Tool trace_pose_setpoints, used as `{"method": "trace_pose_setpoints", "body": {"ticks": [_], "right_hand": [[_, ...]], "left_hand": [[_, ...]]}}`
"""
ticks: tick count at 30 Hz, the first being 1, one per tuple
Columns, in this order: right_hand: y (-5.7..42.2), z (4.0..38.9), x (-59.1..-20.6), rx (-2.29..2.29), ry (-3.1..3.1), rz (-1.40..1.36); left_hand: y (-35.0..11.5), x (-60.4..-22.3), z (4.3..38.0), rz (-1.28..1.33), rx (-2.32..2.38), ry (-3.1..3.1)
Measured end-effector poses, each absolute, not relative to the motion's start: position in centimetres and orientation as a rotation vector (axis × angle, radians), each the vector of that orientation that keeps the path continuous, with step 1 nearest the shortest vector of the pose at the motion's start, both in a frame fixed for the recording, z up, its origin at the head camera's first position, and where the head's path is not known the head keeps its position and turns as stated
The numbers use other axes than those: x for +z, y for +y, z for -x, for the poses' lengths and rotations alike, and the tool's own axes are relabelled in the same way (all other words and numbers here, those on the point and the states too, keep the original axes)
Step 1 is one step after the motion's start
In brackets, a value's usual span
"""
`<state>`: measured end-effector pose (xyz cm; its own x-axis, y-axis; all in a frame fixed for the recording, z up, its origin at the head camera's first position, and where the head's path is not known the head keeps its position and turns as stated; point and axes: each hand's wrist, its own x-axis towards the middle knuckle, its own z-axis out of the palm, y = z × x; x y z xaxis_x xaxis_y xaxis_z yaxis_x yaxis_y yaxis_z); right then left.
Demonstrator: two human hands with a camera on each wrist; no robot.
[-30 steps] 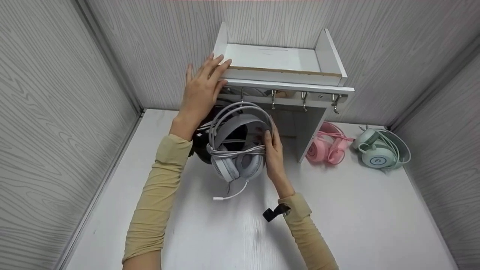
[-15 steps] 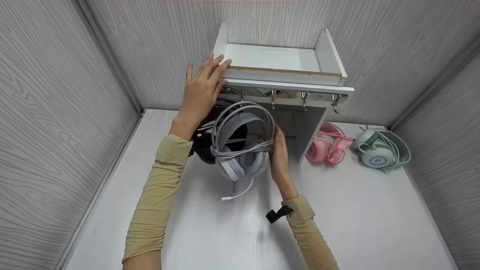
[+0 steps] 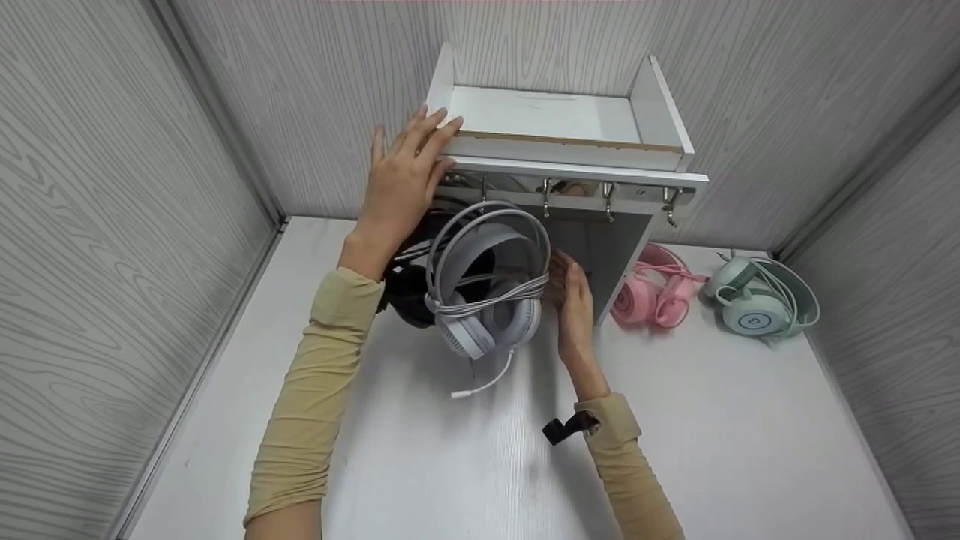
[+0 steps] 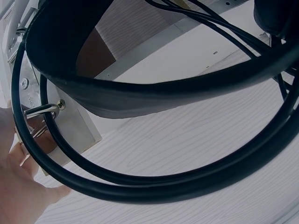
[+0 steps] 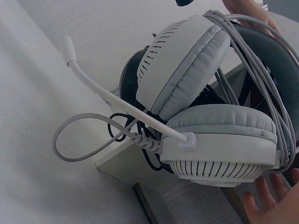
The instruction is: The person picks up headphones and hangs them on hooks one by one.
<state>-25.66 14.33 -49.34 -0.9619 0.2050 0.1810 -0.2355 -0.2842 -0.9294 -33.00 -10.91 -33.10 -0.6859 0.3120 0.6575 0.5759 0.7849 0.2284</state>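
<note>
A: Head view?
B: White headset (image 3: pixel 491 301), hung from a metal hook (image 3: pixel 484 187) of the white rack (image 3: pixel 562 154): slim tubular hoops, broad inner band, cable wound across. Black headset (image 3: pixel 411 296) beside it. Right hand (image 3: pixel 574 300) relaxed, free of any grip, just beside the white headset; contact cannot be told. Left hand (image 3: pixel 405 176) laid on the rack's corner, fingers extended. On the table (image 3: pixel 675 420), 2 more: pink headset (image 3: pixel 636 300); mint-green headset (image 3: pixel 754 321), round emblem.
A: Left wrist?
B: Black headset: smooth round hoops, wide curved band. Left hand partly hidden.
A: Right wrist?
B: White headset: slotted hard shells, wrinkled cushions, slender microphone stem. Right-hand fingers loose nearby.
</note>
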Motion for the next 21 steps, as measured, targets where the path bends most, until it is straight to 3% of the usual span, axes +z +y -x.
{"method": "trace_pose_setpoints", "body": {"ticks": [11,21], "right_hand": [[17.1,24.2,-49.0,2.057,-1.539,-0.108],[23.0,23.1,-49.4,1.899,-1.548,-0.093]], "left_hand": [[-11.0,-33.2,33.0,0.662,-0.580,-2.347],[-10.9,-33.2,33.1,0.659,-0.586,-2.352]]}}
